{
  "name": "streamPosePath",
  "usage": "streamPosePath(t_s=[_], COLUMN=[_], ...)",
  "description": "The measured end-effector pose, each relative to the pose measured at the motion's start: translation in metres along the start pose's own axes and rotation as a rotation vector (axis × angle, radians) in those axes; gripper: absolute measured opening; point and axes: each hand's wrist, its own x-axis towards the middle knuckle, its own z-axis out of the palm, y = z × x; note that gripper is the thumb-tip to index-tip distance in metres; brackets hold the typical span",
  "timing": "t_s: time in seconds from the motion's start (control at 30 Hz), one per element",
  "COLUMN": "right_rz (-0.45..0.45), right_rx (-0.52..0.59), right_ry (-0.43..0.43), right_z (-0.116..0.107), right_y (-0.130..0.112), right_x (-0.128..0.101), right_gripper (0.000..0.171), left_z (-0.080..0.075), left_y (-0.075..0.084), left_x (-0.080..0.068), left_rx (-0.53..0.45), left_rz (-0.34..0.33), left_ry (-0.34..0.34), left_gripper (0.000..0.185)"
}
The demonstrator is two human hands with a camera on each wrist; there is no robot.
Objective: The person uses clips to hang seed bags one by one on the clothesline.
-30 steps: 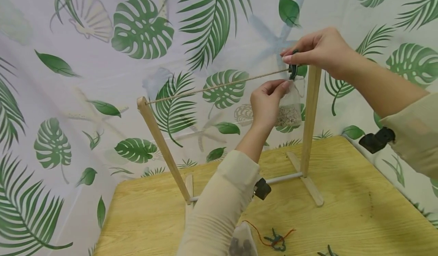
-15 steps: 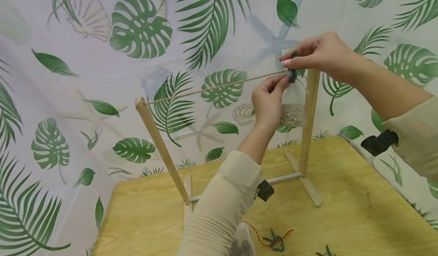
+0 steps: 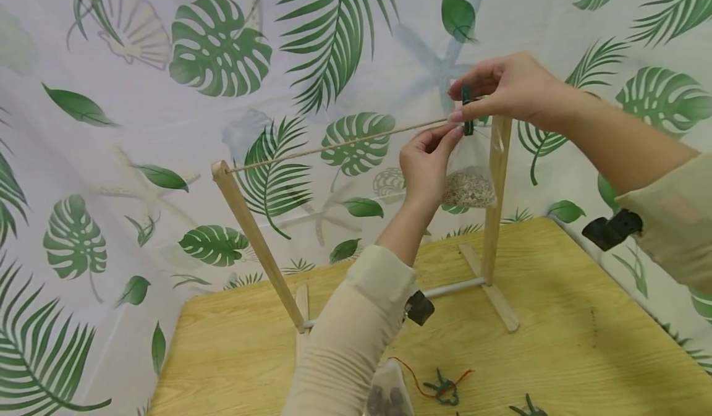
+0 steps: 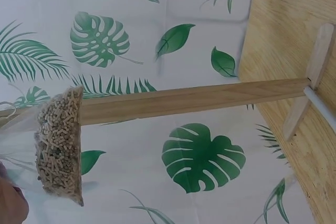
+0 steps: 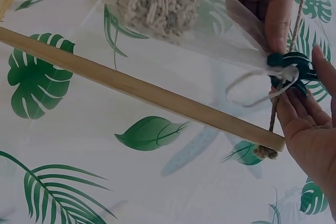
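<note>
A clear plastic bag point(image 3: 470, 187) partly filled with beige-grey pellets hangs at the right end of a string point(image 3: 345, 145) on a wooden stand. At its gathered top sits a dark green plastic clip point(image 5: 294, 72), by the string. My left hand point(image 3: 425, 165) pinches the bag's top just below the clip. My right hand point(image 3: 514, 91) holds the clip from above, thumb in front and fingers behind. In the right wrist view a white cord loop point(image 5: 247, 100) dangles from the bag's neck. In the left wrist view the clip is out of sight.
The stand's left post point(image 3: 258, 246) and right post point(image 3: 495, 230) rise from the wooden table point(image 3: 562, 286). A white crossbar point(image 3: 453, 287) joins them low down. In front lie green clips point(image 3: 443, 391), a red cord point(image 3: 408, 369) and another bag point(image 3: 386, 388) with dark contents.
The clip has turned so that one handle points up between my right fingers. My right thumb has shifted lower across it. The bag has swung and turned, showing its pellets more broadly.
</note>
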Motion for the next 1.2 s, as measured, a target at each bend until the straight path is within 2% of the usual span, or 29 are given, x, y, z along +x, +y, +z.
streamPosePath(t_s=[0.17, 0.3, 0.53, 0.73, 0.9, 0.97, 1.03, 1.2], right_rz=[-0.013, -0.025, -0.113, -0.236, -0.274, -0.325, -0.399, -0.581], right_rx=[-0.077, -0.178, -0.418, -0.515, -0.542, -0.551, -0.557, -0.585], right_ry=[0.012, 0.032, 0.129, 0.180, 0.185, 0.194, 0.215, 0.285], right_z=[0.001, 0.005, 0.012, 0.021, 0.028, 0.031, 0.035, 0.040], right_y=[-0.005, -0.013, -0.026, -0.027, -0.022, -0.019, -0.017, -0.013], right_x=[-0.001, -0.009, -0.028, -0.043, -0.059, -0.064, -0.069, -0.078], right_gripper=[0.052, 0.055, 0.052, 0.049, 0.047, 0.047, 0.047, 0.041], left_z=[-0.008, -0.016, -0.031, -0.042, -0.054, -0.059, -0.065, -0.081], left_y=[-0.005, -0.007, -0.011, -0.018, -0.028, -0.035, -0.041, -0.051], left_x=[-0.002, -0.007, -0.026, -0.048, -0.073, -0.084, -0.094, -0.112], left_rx=[0.025, 0.054, 0.118, 0.171, 0.293, 0.336, 0.379, 0.481], left_rz=[0.002, -0.034, -0.111, -0.145, -0.245, -0.297, -0.322, -0.339], left_ry=[-0.029, -0.084, -0.268, -0.390, -0.524, -0.575, -0.620, -0.689], left_gripper=[0.020, 0.020, 0.021, 0.022, 0.025, 0.026, 0.028, 0.029])
